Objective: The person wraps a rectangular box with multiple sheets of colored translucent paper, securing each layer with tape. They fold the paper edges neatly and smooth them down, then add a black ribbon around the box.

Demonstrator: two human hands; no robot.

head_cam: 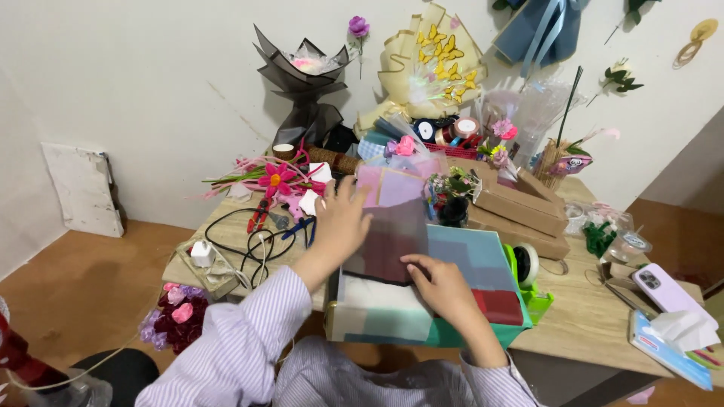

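A hand could pass over the bare wood near the front right of the table (581, 324), but cardboard boxes (520, 207), flowers (275, 179) and black cables (241, 241) block the back and left.

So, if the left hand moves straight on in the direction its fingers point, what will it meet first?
The left hand points up and away, across the translucent wrapping sheets. Past their top edge, the first thing is probably the pink flower beside the ribbon rolls, though depth is unclear.

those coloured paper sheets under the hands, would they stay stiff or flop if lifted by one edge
Probably floppy: the coloured paper sheets look thin and lie flat in a stack, part see-through. Likely light and apt to slide apart, since the left hand and right hand both press them down. They may crease easily.
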